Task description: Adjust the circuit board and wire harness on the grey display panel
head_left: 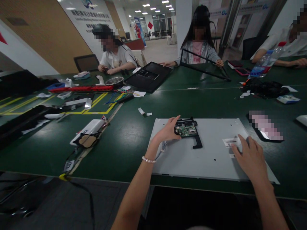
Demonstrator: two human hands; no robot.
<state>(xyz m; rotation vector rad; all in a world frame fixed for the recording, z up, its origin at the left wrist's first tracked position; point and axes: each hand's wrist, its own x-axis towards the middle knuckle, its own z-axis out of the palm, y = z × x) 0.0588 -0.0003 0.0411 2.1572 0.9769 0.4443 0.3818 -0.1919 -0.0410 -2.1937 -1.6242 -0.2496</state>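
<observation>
A flat grey metal panel (pixel 211 159) lies on the green table in front of me. On its upper middle sits a black bracket holding a small green circuit board (pixel 185 129). My left hand (pixel 168 131), with a pearl bracelet on the wrist, curls round the left edge of that board and grips it. My right hand (pixel 249 156) rests flat on the panel's right part, fingers spread. Its fingertips lie by a small white label (pixel 230 142).
Three other people sit along the far side of the table (pixel 124 134). An open black monitor shell (pixel 150 76), a thin black frame (pixel 203 72), a water bottle (pixel 265 64), a white device (pixel 88 129) and scraps of tape lie around.
</observation>
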